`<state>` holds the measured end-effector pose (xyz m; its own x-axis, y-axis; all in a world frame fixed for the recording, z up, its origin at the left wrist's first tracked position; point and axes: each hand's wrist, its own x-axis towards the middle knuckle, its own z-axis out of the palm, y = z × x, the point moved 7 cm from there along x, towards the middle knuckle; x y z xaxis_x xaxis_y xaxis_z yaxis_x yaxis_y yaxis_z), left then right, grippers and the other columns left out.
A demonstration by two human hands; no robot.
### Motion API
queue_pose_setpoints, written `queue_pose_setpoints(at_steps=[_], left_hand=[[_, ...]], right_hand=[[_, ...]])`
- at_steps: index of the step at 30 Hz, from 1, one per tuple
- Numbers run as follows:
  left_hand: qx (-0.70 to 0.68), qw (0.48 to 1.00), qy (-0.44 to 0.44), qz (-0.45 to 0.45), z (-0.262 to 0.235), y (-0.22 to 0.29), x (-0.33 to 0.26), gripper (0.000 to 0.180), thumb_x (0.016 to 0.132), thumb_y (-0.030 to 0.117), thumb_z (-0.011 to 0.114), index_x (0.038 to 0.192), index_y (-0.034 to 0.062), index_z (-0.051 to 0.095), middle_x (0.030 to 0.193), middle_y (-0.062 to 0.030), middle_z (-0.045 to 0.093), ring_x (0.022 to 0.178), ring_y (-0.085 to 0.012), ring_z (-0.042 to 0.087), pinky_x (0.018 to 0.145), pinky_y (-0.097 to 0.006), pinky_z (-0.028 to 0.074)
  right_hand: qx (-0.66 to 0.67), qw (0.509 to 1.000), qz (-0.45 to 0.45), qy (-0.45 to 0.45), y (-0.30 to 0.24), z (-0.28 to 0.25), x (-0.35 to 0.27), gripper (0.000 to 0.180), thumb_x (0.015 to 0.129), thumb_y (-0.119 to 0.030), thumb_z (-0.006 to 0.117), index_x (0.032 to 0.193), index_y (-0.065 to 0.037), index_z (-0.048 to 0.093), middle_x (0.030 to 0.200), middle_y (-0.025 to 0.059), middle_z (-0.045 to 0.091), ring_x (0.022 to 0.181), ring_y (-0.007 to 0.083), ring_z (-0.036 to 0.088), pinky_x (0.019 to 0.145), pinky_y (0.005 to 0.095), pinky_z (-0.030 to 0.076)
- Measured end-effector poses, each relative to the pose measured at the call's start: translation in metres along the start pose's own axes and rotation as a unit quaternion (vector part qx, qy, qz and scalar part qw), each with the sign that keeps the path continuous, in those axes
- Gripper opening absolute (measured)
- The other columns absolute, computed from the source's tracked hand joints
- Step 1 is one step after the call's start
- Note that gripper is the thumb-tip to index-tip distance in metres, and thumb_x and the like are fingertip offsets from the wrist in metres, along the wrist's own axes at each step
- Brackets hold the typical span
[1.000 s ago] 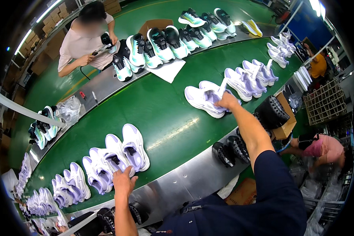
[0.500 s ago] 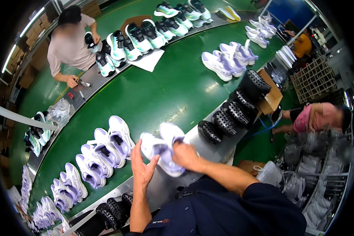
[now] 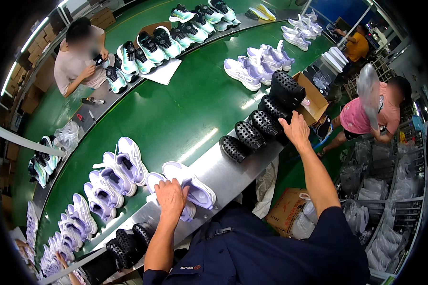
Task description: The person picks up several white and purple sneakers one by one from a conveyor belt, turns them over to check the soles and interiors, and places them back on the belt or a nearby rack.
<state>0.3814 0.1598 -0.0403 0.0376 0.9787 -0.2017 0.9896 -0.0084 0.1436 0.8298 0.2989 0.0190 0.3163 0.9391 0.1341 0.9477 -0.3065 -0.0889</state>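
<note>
Resting the left hand [image 3: 171, 197] on the left one of two white-and-lavender sneakers [image 3: 202, 193], set side by side at the metal edge [image 3: 245, 178] of the green desk [image 3: 185, 114]; cannot tell whether gripping it or just touching. Holding the right hand [image 3: 296, 128] spread wide, right by the black perforated shoe forms [image 3: 250, 136] lined along that edge. With a row of matching sneakers [image 3: 133, 159] just left of the pair, and teal-and-black running shoes [image 3: 150, 49] across the desk.
</note>
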Motion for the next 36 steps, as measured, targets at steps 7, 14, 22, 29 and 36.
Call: queue_pose_setpoints(at_steps=[7, 14, 22, 29, 36], left_hand=[[-0.070, 0.991, 0.111, 0.039, 0.015, 0.001, -0.005, 0.026, 0.076, 0.020, 0.078, 0.087, 0.0027, 0.063, 0.077, -0.0170, 0.066, 0.079, -0.0341, 0.062, 0.074, -0.045, 0.042], [-0.196, 0.978, 0.070, 0.005, 0.019, -0.011, -0.001, 0.025, 0.072, 0.013, 0.072, 0.089, -0.0044, 0.065, 0.083, -0.0277, 0.066, 0.084, -0.0443, 0.062, 0.078, -0.054, 0.047], [-0.211, 0.974, 0.051, 0.062, 0.029, 0.012, 0.023, 0.014, 0.068, 0.004, 0.059, 0.076, -0.0069, 0.063, 0.077, -0.0315, 0.064, 0.080, -0.0484, 0.063, 0.077, -0.054, 0.052], [-0.281, 0.937, 0.079, 0.194, 0.031, 0.059, 0.029, 0.011, 0.074, 0.000, 0.055, 0.080, -0.0053, 0.063, 0.083, -0.0279, 0.063, 0.084, -0.0449, 0.058, 0.081, -0.050, 0.048], [-0.366, 0.927, 0.042, -0.063, 0.050, 0.051, -0.018, 0.095, 0.076, 0.007, 0.074, 0.155, 0.0080, 0.020, 0.088, -0.0278, 0.064, 0.090, -0.0489, 0.062, 0.082, -0.052, 0.050]], right_hand=[[-0.059, 0.991, -0.124, 0.001, 0.006, 0.045, 0.032, 0.049, 0.090, -0.048, 0.066, 0.101, 0.000, 0.059, 0.099, 0.0175, 0.067, 0.094, 0.0367, 0.067, 0.078, 0.0470, 0.055], [0.149, 0.966, -0.201, -0.066, -0.058, -0.078, -0.087, 0.037, 0.088, -0.035, 0.072, 0.087, -0.001, 0.059, 0.076, 0.0226, 0.064, 0.074, 0.0384, 0.067, 0.065, 0.0485, 0.051], [0.227, 0.857, -0.201, -0.418, -0.162, 0.019, -0.221, 0.053, 0.090, -0.040, 0.065, 0.073, 0.009, 0.063, 0.071, 0.0314, 0.060, 0.075, 0.0476, 0.064, 0.068, 0.0504, 0.048], [0.102, 0.932, -0.270, -0.220, -0.201, 0.074, -0.236, 0.032, 0.090, -0.024, 0.065, 0.097, 0.007, 0.060, 0.086, 0.0286, 0.068, 0.082, 0.0421, 0.069, 0.073, 0.0490, 0.055], [0.255, 0.898, -0.356, -0.044, -0.177, 0.047, -0.217, 0.040, 0.081, -0.008, 0.069, 0.118, 0.001, 0.058, 0.096, 0.0222, 0.067, 0.087, 0.0476, 0.064, 0.081, 0.0495, 0.051]])
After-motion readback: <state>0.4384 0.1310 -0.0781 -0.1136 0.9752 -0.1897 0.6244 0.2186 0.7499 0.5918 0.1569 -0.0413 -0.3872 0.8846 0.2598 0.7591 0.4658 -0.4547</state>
